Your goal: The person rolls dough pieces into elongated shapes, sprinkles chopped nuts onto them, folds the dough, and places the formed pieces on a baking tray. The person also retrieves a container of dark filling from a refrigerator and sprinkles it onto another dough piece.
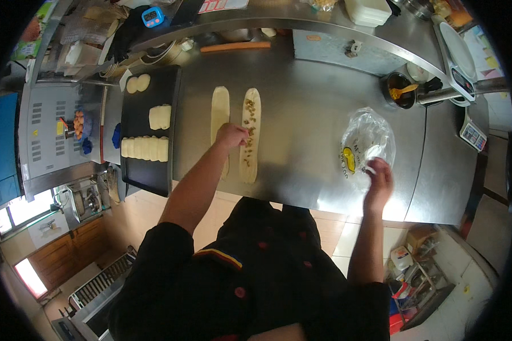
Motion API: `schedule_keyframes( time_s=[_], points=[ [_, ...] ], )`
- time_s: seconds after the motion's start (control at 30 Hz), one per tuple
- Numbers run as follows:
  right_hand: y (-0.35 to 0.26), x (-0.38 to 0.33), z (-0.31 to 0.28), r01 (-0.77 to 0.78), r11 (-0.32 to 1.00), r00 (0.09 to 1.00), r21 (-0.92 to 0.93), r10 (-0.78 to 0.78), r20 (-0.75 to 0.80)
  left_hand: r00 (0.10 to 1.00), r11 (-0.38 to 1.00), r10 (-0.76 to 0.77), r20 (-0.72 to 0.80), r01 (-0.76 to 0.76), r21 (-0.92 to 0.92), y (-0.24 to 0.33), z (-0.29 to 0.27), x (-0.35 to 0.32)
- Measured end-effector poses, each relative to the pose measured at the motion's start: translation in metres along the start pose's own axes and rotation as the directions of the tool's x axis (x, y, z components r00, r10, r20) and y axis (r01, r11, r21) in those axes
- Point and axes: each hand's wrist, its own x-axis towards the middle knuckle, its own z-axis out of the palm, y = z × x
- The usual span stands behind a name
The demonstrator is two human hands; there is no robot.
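Lying beneath the left grip is a topped dough strip.

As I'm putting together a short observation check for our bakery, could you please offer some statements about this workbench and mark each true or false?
1. The left hand is at the right-hand dough strip. True.
2. Brown pieces show along both dough strips. False: they show only on the right-hand dough strip; the visible part of the left-hand dough strip is plain.
3. A clear plastic bag lies on the metal bench, right of both strips. True.
4. The right hand is over the tray. False: the right hand is by the plastic bag.
5. Pale dough pieces lie on the dark tray. True.
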Motion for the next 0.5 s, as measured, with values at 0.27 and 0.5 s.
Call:
schedule_keyframes(
  time_s=[0.27,0.5],
  points=[
    [0.091,-0.065,0.103,-0.269,0.934,0.805,-0.236,0.353,0.477,0.994,0.993,-0.081,-0.07,0.074,-0.092,-0.045,0.019,-0.066],
    [0.118,-0.087,0.11,-0.281,0.888,0.729,-0.365,0.445,0.52,0.995,0.876,0.07,-0.07,-0.028,0.482,-0.063,0.022,-0.088]
  ],
)
